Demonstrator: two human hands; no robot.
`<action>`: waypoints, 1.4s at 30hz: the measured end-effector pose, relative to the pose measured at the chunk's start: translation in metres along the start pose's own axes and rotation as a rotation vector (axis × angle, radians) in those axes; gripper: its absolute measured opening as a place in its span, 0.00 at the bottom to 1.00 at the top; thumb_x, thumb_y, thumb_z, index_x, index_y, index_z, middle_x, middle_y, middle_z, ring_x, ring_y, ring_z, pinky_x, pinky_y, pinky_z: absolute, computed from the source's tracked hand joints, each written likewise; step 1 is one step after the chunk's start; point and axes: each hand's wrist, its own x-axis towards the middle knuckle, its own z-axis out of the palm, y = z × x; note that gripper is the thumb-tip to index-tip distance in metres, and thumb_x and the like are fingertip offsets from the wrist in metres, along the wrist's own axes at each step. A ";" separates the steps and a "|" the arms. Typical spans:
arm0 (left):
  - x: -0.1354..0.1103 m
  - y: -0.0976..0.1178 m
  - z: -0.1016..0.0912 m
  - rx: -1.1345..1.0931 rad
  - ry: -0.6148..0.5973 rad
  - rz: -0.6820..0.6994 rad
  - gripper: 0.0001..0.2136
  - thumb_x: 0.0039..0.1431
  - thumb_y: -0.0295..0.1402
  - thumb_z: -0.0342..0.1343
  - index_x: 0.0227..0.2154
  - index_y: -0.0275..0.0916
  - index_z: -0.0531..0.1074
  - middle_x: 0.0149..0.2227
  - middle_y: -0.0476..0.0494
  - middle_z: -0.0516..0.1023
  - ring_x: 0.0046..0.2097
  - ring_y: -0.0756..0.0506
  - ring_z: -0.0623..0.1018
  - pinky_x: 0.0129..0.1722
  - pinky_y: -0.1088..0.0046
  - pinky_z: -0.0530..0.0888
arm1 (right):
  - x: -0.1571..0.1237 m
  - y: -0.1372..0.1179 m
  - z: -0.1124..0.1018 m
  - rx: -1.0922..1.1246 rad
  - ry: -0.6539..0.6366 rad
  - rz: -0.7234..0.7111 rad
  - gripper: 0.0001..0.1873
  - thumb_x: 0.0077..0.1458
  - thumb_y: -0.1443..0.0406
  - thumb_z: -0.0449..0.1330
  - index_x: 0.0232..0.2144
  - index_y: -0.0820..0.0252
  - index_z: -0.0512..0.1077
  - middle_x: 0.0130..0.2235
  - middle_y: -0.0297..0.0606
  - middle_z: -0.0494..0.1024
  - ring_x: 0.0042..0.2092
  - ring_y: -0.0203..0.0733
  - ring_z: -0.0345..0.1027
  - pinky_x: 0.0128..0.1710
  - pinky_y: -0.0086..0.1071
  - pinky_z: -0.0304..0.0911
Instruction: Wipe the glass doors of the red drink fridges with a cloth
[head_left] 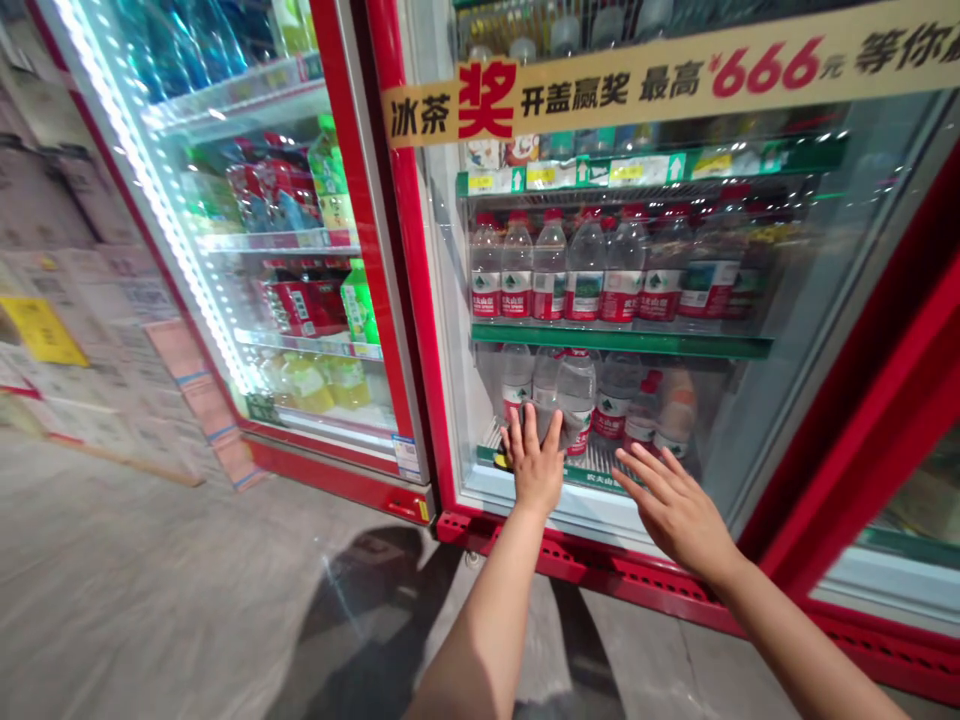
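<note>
My left hand [534,462] lies flat, fingers spread, at the bottom shelf of a red drinks fridge [450,400], touching or just in front of the water bottles [576,398] standing there. My right hand [671,505] hovers open beside it, palm down, close to the shelf's front edge [592,478]. Neither hand holds anything. Whether the fridge door is open or glass lies between my hands and the bottles, I cannot tell. A row of red-capped water bottles [585,268] fills the green shelf above.
A second red fridge [285,250] with coloured drinks stands to the left. Stacked cardboard boxes [82,300] line the far left wall. A red door frame [885,400] slants at the right. A yellow banner [675,75] crosses the top. Grey floor lies below.
</note>
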 end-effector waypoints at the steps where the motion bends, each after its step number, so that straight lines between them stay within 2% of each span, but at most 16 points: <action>1: 0.011 -0.002 -0.005 -0.013 0.014 0.004 0.38 0.56 0.27 0.64 0.68 0.54 0.57 0.75 0.39 0.43 0.74 0.32 0.42 0.69 0.41 0.51 | 0.002 -0.001 0.001 0.004 0.002 0.010 0.27 0.60 0.75 0.53 0.60 0.58 0.70 0.67 0.44 0.65 0.71 0.49 0.48 0.71 0.53 0.48; 4: 0.031 -0.017 -0.017 -0.049 0.115 -0.167 0.34 0.63 0.29 0.57 0.70 0.49 0.53 0.75 0.38 0.38 0.74 0.33 0.42 0.70 0.43 0.52 | 0.008 -0.005 0.004 0.008 0.002 0.035 0.28 0.59 0.76 0.53 0.60 0.60 0.69 0.67 0.46 0.64 0.72 0.50 0.47 0.70 0.53 0.49; 6: 0.025 -0.030 -0.018 -0.073 0.179 -0.340 0.31 0.67 0.31 0.51 0.70 0.43 0.51 0.75 0.33 0.36 0.74 0.33 0.42 0.69 0.45 0.54 | 0.012 -0.009 0.006 0.008 -0.003 0.035 0.27 0.60 0.75 0.53 0.60 0.61 0.69 0.68 0.47 0.63 0.72 0.51 0.47 0.70 0.54 0.49; 8: 0.007 -0.039 -0.013 -0.082 0.191 -0.438 0.29 0.68 0.32 0.49 0.70 0.39 0.51 0.75 0.30 0.36 0.74 0.33 0.43 0.69 0.45 0.56 | 0.015 -0.014 0.008 0.014 -0.007 0.023 0.26 0.61 0.75 0.53 0.60 0.60 0.69 0.68 0.46 0.63 0.72 0.51 0.47 0.70 0.54 0.48; 10: -0.009 -0.042 -0.008 -0.064 0.162 -0.444 0.30 0.67 0.31 0.50 0.70 0.39 0.51 0.74 0.30 0.37 0.74 0.33 0.42 0.69 0.45 0.56 | 0.017 -0.019 0.009 0.026 -0.006 0.004 0.25 0.61 0.74 0.53 0.59 0.60 0.70 0.68 0.45 0.64 0.72 0.50 0.47 0.71 0.54 0.47; 12: -0.013 -0.042 -0.006 -0.030 0.123 -0.393 0.32 0.65 0.29 0.52 0.70 0.39 0.51 0.74 0.30 0.39 0.74 0.32 0.41 0.69 0.44 0.55 | 0.020 -0.022 0.011 0.034 -0.001 -0.015 0.25 0.61 0.75 0.53 0.59 0.60 0.70 0.67 0.45 0.64 0.72 0.51 0.47 0.71 0.54 0.47; 16: 0.010 -0.046 -0.016 0.022 0.057 -0.277 0.34 0.63 0.29 0.55 0.70 0.42 0.51 0.74 0.32 0.42 0.74 0.33 0.40 0.69 0.44 0.53 | 0.023 -0.026 0.014 0.032 0.004 -0.033 0.26 0.60 0.75 0.53 0.59 0.60 0.69 0.67 0.46 0.64 0.72 0.51 0.47 0.71 0.54 0.47; 18: 0.020 -0.054 -0.022 0.027 0.069 -0.303 0.33 0.64 0.31 0.54 0.71 0.42 0.51 0.75 0.33 0.41 0.74 0.33 0.41 0.70 0.43 0.52 | 0.022 -0.028 0.015 0.038 0.000 -0.041 0.26 0.60 0.76 0.53 0.59 0.60 0.69 0.67 0.46 0.64 0.72 0.51 0.47 0.71 0.54 0.46; 20: 0.017 -0.063 -0.021 0.013 0.115 -0.408 0.32 0.66 0.34 0.51 0.71 0.40 0.50 0.75 0.32 0.40 0.74 0.34 0.41 0.70 0.44 0.51 | 0.021 -0.030 0.016 0.047 -0.004 -0.049 0.26 0.60 0.75 0.53 0.59 0.60 0.69 0.67 0.46 0.64 0.72 0.51 0.47 0.71 0.55 0.46; 25: -0.013 -0.077 -0.002 -0.079 0.212 -0.814 0.30 0.70 0.38 0.42 0.71 0.32 0.48 0.74 0.24 0.38 0.74 0.33 0.44 0.69 0.47 0.54 | 0.019 -0.035 0.019 0.062 -0.018 -0.082 0.26 0.60 0.76 0.53 0.60 0.59 0.69 0.67 0.45 0.64 0.72 0.51 0.47 0.71 0.56 0.45; 27: -0.009 -0.080 0.001 -0.120 0.243 -0.925 0.30 0.70 0.39 0.41 0.71 0.32 0.46 0.74 0.23 0.38 0.74 0.33 0.44 0.68 0.46 0.55 | 0.019 -0.035 0.019 0.064 -0.016 -0.093 0.26 0.60 0.75 0.53 0.60 0.60 0.69 0.67 0.46 0.64 0.72 0.51 0.46 0.71 0.56 0.44; 29: 0.007 -0.084 -0.003 -0.139 0.269 -0.937 0.30 0.70 0.40 0.40 0.71 0.33 0.45 0.74 0.23 0.37 0.74 0.32 0.44 0.68 0.44 0.56 | 0.019 -0.035 0.019 0.062 -0.007 -0.097 0.26 0.61 0.75 0.53 0.60 0.60 0.68 0.67 0.46 0.64 0.72 0.51 0.46 0.71 0.56 0.44; 33: 0.031 -0.096 -0.014 -0.117 0.254 -0.801 0.30 0.70 0.40 0.40 0.71 0.34 0.48 0.74 0.27 0.40 0.74 0.35 0.44 0.69 0.48 0.54 | 0.019 -0.036 0.021 0.073 -0.009 -0.093 0.27 0.60 0.75 0.53 0.61 0.59 0.68 0.67 0.46 0.64 0.72 0.51 0.47 0.71 0.56 0.45; 36: 0.013 -0.106 -0.012 -0.106 0.231 -0.855 0.30 0.69 0.40 0.42 0.69 0.30 0.52 0.72 0.24 0.48 0.73 0.37 0.50 0.69 0.54 0.57 | 0.018 -0.039 0.023 0.095 -0.028 -0.094 0.29 0.59 0.76 0.53 0.62 0.58 0.67 0.67 0.45 0.64 0.71 0.51 0.48 0.71 0.56 0.46; 39: -0.018 -0.111 -0.006 -0.100 0.230 -0.981 0.29 0.69 0.38 0.41 0.67 0.27 0.53 0.68 0.17 0.57 0.71 0.34 0.59 0.66 0.52 0.63 | 0.018 -0.042 0.023 0.112 -0.024 -0.104 0.29 0.60 0.75 0.53 0.62 0.57 0.67 0.67 0.44 0.64 0.71 0.50 0.49 0.71 0.55 0.45; 42: -0.020 -0.111 -0.004 -0.099 0.235 -1.002 0.28 0.69 0.38 0.42 0.67 0.29 0.54 0.68 0.18 0.56 0.70 0.34 0.59 0.65 0.51 0.64 | 0.021 -0.043 0.023 0.118 -0.015 -0.104 0.28 0.60 0.75 0.53 0.61 0.56 0.67 0.67 0.43 0.64 0.71 0.50 0.49 0.71 0.55 0.44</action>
